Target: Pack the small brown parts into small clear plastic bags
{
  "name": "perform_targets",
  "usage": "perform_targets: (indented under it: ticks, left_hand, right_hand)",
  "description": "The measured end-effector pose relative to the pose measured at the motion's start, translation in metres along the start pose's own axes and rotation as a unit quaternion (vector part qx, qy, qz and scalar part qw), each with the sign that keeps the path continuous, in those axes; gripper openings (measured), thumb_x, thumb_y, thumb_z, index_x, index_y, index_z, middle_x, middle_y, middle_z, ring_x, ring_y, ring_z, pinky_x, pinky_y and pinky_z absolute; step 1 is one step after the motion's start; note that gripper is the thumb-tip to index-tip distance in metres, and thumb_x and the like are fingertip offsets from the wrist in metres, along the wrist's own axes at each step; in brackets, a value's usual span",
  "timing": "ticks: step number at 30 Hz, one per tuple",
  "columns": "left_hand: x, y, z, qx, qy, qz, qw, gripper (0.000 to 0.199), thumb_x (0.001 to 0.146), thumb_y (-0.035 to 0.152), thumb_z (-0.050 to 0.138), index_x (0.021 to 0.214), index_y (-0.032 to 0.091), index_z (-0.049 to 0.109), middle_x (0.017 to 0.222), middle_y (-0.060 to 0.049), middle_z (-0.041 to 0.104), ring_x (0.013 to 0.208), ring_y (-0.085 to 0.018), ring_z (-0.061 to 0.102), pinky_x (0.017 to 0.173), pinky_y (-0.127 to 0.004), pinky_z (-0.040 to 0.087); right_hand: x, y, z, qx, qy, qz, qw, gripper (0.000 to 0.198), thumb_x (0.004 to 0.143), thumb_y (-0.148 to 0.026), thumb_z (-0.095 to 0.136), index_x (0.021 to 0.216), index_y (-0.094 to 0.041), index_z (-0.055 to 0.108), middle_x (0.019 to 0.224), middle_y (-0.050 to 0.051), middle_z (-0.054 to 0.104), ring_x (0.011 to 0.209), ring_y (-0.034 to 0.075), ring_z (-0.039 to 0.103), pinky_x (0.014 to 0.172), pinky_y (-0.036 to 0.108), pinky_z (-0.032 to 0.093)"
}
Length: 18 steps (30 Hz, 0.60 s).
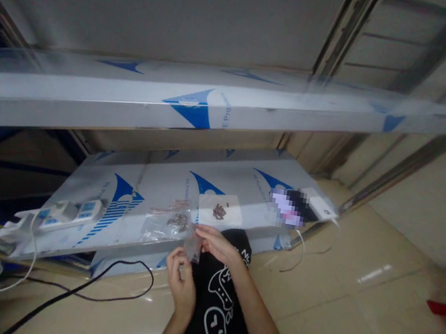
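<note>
Between my two hands is a small clear plastic bag (192,248), held up in front of the shelf's near edge. My left hand (182,280) pinches its lower left side with curled fingers. At its upper right, my right hand (214,242) grips the bag between thumb and fingers. What the bag contains is too blurred to make out. Just beyond it on the shelf lies a larger clear bag (157,227) with small metallic pieces (178,221) on it. A pile of small brown pieces (219,210) rests on a white sheet (234,213) behind my right hand.
The lower shelf (161,179) has blue-printed film on it. A power strip (89,210) with a plugged-in white adapter (64,211) sits at its left. A pixelated device (291,207) lies at the right. An upper shelf (138,113) crosses above. A black cable (102,272) hangs at the left.
</note>
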<state>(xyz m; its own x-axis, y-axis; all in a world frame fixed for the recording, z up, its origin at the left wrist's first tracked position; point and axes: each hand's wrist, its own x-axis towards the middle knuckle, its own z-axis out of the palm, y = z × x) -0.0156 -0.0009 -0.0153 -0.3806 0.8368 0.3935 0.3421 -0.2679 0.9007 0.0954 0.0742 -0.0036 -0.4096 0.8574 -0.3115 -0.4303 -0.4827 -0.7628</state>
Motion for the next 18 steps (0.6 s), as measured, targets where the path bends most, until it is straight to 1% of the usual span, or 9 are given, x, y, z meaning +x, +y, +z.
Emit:
perform_targets:
  ticks: [2, 3, 5, 6, 9, 11, 13, 14, 18]
  left_hand:
    - [-0.002, 0.008, 0.002, 0.001, -0.042, 0.013, 0.999, 0.015, 0.082, 0.021, 0.042, 0.067, 0.017, 0.045, 0.095, -0.005, 0.048, 0.094, -0.017, 0.046, 0.083, -0.030, 0.034]
    - [-0.005, 0.013, 0.003, 0.000, -0.072, 0.030, 0.997, 0.014, 0.081, 0.020, 0.042, 0.068, 0.017, 0.046, 0.094, -0.005, 0.048, 0.094, -0.017, 0.046, 0.083, -0.030, 0.034]
    - [-0.012, 0.025, 0.006, -0.006, -0.148, 0.067, 0.987, 0.012, 0.080, 0.016, 0.043, 0.069, 0.017, 0.046, 0.091, -0.005, 0.048, 0.092, -0.017, 0.046, 0.082, -0.030, 0.035]
    - [-0.017, 0.031, 0.007, -0.012, -0.194, 0.080, 0.978, 0.012, 0.080, 0.014, 0.042, 0.069, 0.017, 0.046, 0.089, -0.005, 0.048, 0.090, -0.017, 0.046, 0.081, -0.030, 0.035]
    - [-0.032, 0.048, 0.012, -0.030, -0.348, 0.084, 0.933, 0.012, 0.077, 0.009, 0.041, 0.070, 0.017, 0.046, 0.085, -0.004, 0.049, 0.085, -0.016, 0.047, 0.076, -0.029, 0.038]
    - [-0.039, 0.054, 0.015, -0.040, -0.420, 0.082, 0.903, 0.011, 0.075, 0.008, 0.043, 0.069, 0.016, 0.046, 0.084, -0.004, 0.050, 0.083, -0.015, 0.048, 0.074, -0.028, 0.038]
    - [-0.042, 0.057, 0.017, -0.045, -0.460, 0.076, 0.884, 0.010, 0.074, 0.008, 0.045, 0.068, 0.016, 0.046, 0.084, -0.004, 0.050, 0.083, -0.015, 0.048, 0.075, -0.028, 0.038]
    - [-0.042, 0.058, 0.018, -0.046, -0.469, 0.071, 0.879, 0.011, 0.074, 0.008, 0.045, 0.068, 0.016, 0.046, 0.084, -0.004, 0.050, 0.083, -0.015, 0.048, 0.075, -0.028, 0.038]
    - [-0.038, 0.057, 0.019, -0.059, -0.482, 0.050, 0.873, 0.012, 0.075, 0.008, 0.043, 0.068, 0.016, 0.047, 0.082, -0.004, 0.050, 0.082, -0.015, 0.048, 0.074, -0.028, 0.039]
  right_hand:
    - [0.006, -0.006, -0.006, 0.045, 0.055, -0.049, 0.996, 0.032, 0.071, -0.029, 0.065, 0.100, -0.018, 0.058, 0.088, 0.004, 0.065, 0.058, 0.009, 0.061, 0.045, 0.015, 0.044]
    - [0.010, -0.010, -0.010, 0.062, 0.094, -0.076, 0.991, 0.034, 0.071, -0.029, 0.065, 0.103, -0.019, 0.057, 0.090, 0.005, 0.066, 0.061, 0.010, 0.063, 0.045, 0.016, 0.045]
    - [0.019, -0.019, -0.018, 0.079, 0.192, -0.134, 0.969, 0.036, 0.071, -0.029, 0.064, 0.104, -0.020, 0.056, 0.089, 0.005, 0.066, 0.062, 0.012, 0.064, 0.045, 0.016, 0.046]
    - [0.024, -0.024, -0.023, 0.080, 0.242, -0.164, 0.953, 0.036, 0.070, -0.030, 0.064, 0.104, -0.020, 0.056, 0.087, 0.005, 0.067, 0.062, 0.012, 0.065, 0.045, 0.017, 0.046]
    - [0.038, -0.036, -0.041, 0.066, 0.367, -0.241, 0.896, 0.040, 0.068, -0.035, 0.063, 0.103, -0.018, 0.056, 0.083, 0.004, 0.067, 0.060, 0.015, 0.065, 0.043, 0.019, 0.048]
    - [0.046, -0.041, -0.053, 0.047, 0.432, -0.274, 0.858, 0.045, 0.065, -0.040, 0.062, 0.103, -0.016, 0.056, 0.081, 0.005, 0.067, 0.059, 0.017, 0.065, 0.042, 0.021, 0.048]
    - [0.050, -0.044, -0.063, 0.013, 0.471, -0.299, 0.830, 0.049, 0.063, -0.042, 0.061, 0.104, -0.014, 0.056, 0.082, 0.005, 0.067, 0.059, 0.017, 0.064, 0.042, 0.022, 0.049]
    - [0.052, -0.044, -0.067, -0.007, 0.480, -0.308, 0.821, 0.050, 0.064, -0.043, 0.060, 0.104, -0.013, 0.056, 0.082, 0.006, 0.067, 0.060, 0.017, 0.064, 0.042, 0.023, 0.050]
    - [0.055, -0.041, -0.072, -0.075, 0.491, -0.315, 0.809, 0.050, 0.066, -0.042, 0.058, 0.106, -0.012, 0.057, 0.083, 0.007, 0.067, 0.064, 0.017, 0.062, 0.045, 0.023, 0.052]
